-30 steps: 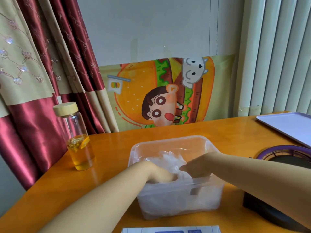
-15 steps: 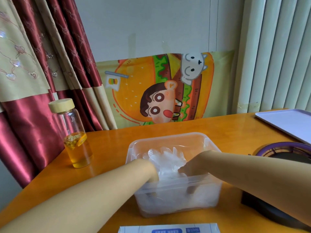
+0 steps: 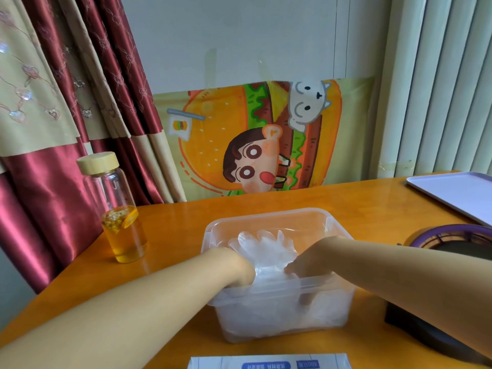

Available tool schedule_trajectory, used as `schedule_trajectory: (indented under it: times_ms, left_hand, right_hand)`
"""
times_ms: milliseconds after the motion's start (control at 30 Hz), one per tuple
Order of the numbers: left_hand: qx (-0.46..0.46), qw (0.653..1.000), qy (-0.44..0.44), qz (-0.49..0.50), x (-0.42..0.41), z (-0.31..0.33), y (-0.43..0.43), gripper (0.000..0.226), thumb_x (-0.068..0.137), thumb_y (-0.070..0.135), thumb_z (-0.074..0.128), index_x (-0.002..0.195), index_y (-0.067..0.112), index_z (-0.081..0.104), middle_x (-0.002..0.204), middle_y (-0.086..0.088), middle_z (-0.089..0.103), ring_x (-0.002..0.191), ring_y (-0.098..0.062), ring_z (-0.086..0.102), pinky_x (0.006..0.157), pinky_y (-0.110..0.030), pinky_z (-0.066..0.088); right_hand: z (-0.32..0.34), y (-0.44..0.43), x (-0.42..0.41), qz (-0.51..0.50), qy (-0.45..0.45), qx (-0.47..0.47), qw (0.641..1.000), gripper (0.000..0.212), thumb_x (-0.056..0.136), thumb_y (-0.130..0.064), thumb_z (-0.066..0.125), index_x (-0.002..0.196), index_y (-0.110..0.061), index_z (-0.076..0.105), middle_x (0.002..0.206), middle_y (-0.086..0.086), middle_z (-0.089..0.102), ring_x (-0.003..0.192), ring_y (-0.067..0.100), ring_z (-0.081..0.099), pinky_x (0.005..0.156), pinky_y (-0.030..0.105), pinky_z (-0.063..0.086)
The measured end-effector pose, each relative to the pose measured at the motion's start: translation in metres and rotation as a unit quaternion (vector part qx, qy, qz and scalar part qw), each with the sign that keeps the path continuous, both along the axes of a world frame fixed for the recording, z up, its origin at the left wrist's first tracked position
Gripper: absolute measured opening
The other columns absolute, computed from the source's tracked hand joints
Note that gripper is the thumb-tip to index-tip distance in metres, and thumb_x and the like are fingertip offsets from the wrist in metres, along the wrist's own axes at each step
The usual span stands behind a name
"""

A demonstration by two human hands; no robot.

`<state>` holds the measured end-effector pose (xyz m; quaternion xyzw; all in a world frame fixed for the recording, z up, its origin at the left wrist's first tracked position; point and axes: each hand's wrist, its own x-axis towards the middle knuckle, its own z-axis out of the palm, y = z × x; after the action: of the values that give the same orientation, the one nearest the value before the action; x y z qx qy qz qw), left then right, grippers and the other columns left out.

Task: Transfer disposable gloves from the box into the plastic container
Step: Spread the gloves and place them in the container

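- A person's two bare forearms reach from the near side of an orange table [image 3: 183, 219] into a clear plastic container [image 3: 266, 219] that stands at its middle.
- The gloves [image 3: 262, 246], thin and see-through, lie heaped inside the container; their fingertips stick up toward the far wall and the pile shows white through the near wall.
- The left hand [image 3: 241, 269] is sunk past the knuckles into the left of the pile. Its fingers are hidden by the gloves and the cloudy wall, so it cannot be told whether they are spread or gripping.
- The right hand [image 3: 310, 258] goes in at the right, thumb lying on top of the gloves. Its fingers [image 3: 306, 299] show dimly through the near wall, pointing down; whether they pinch any film cannot be told.
- The two hands are near each other, with a ridge of gloves between them.
- The box [image 3: 269, 363], white with blue labels, lies just in front of the container at the bottom edge of the view.
- A glass bottle [image 3: 121, 217] with a pale wooden cap stands upright at the left, part full of amber liquid with a citrus slice.
- At the right are a pale tray [image 3: 458, 194] and, nearer, a dark device [image 3: 426, 334] with a purple ring.
- A burger cartoon poster [image 3: 229, 145] hangs behind, with red curtains [image 3: 50, 187] left and blinds [image 3: 447, 89] right.
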<state>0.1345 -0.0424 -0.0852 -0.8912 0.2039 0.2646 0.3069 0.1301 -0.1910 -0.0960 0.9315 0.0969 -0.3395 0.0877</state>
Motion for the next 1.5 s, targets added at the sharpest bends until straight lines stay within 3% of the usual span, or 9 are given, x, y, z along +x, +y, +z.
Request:
schedule_trajectory:
  times_ms: [333,533,700,867,1000,1100,1200,1333,1500]
  left_hand:
    - [-0.008,1.0,-0.011,0.011,-0.002,0.002,0.001,0.046,0.102,0.022,0.042,0.143,0.002,0.038,0.153,-0.019,0.026,0.14,-0.044,0.02,0.11,-0.052,0.025]
    - [-0.038,0.997,0.015,0.065,-0.012,0.012,-0.001,0.047,0.102,0.023,0.038,0.145,0.003,0.033,0.154,-0.016,0.024,0.139,-0.039,0.024,0.108,-0.045,0.03]
    - [-0.013,0.999,0.041,0.0,-0.019,0.032,0.004,0.022,0.095,0.012,0.049,0.109,0.002,0.063,0.09,-0.009,0.057,0.081,-0.029,0.053,0.079,-0.036,0.047]
    - [-0.141,0.99,-0.014,0.004,-0.03,0.07,0.022,0.034,0.1,0.031,0.045,0.12,0.011,0.064,0.12,-0.003,0.062,0.102,-0.023,0.056,0.079,-0.031,0.043]
    - [-0.241,0.969,-0.052,0.006,-0.04,0.09,0.056,0.028,0.099,0.033,0.047,0.094,0.015,0.068,0.087,-0.001,0.062,0.075,-0.019,0.054,0.069,-0.032,0.045]
    - [-0.337,0.934,-0.118,0.008,-0.05,0.093,0.084,0.03,0.099,0.031,0.047,0.121,0.024,0.065,0.117,0.01,0.062,0.105,-0.01,0.057,0.093,-0.028,0.047]
    - [-0.444,0.877,-0.181,-0.007,-0.073,0.082,0.105,0.03,0.098,0.029,0.048,0.125,0.03,0.061,0.107,0.016,0.053,0.099,-0.004,0.051,0.086,-0.02,0.039]
    - [-0.567,0.805,-0.172,-0.038,-0.112,0.055,0.112,0.021,0.096,0.027,0.055,0.113,0.036,0.064,0.102,0.02,0.057,0.095,0.002,0.055,0.087,-0.021,0.046]
    - [-0.453,0.891,-0.015,-0.024,-0.142,0.015,0.107,0.065,0.08,0.054,0.067,0.139,0.044,0.04,0.142,0.025,0.038,0.129,0.003,0.037,0.108,-0.022,0.034]
  right_hand:
    - [0.03,0.01,-0.018,0.085,-0.159,0.076,0.981,0.061,0.087,-0.041,0.064,0.138,-0.012,0.049,0.139,0.003,0.05,0.129,0.023,0.042,0.108,0.034,0.035]
    - [0.011,0.025,-0.015,-0.101,0.036,0.097,0.989,0.035,0.097,-0.018,0.05,0.126,0.0,0.054,0.126,0.023,0.058,0.114,0.036,0.059,0.095,0.038,0.05]
    - [0.014,0.022,-0.012,-0.132,0.067,0.11,0.983,0.038,0.098,-0.025,0.045,0.129,-0.004,0.053,0.131,0.024,0.054,0.114,0.037,0.059,0.097,0.042,0.049]
    - [0.027,0.023,-0.026,-0.155,0.062,0.156,0.974,0.039,0.1,-0.029,0.042,0.127,-0.003,0.055,0.13,0.018,0.055,0.108,0.031,0.062,0.094,0.039,0.05]
    - [0.047,0.027,-0.04,-0.084,-0.065,0.163,0.981,0.044,0.098,-0.043,0.043,0.116,-0.009,0.065,0.096,-0.001,0.062,0.076,0.014,0.064,0.083,0.025,0.049]
    - [0.062,0.024,-0.047,-0.031,-0.212,0.189,0.958,0.034,0.096,-0.036,0.049,0.11,-0.012,0.069,0.1,0.002,0.07,0.082,0.015,0.064,0.075,0.025,0.049]
    - [0.069,0.024,-0.069,0.046,-0.37,0.226,0.9,0.024,0.095,-0.029,0.053,0.105,-0.018,0.071,0.104,-0.003,0.07,0.086,0.012,0.064,0.078,0.032,0.054]
    - [0.067,0.036,-0.123,0.147,-0.4,0.274,0.862,0.016,0.092,-0.03,0.056,0.099,-0.029,0.07,0.091,-0.02,0.064,0.065,-0.008,0.05,0.061,0.008,0.039]
    - [0.028,0.044,-0.162,0.229,-0.198,0.17,0.938,0.029,0.096,-0.025,0.053,0.122,-0.035,0.062,0.13,-0.01,0.05,0.104,0.007,0.052,0.085,0.015,0.038]
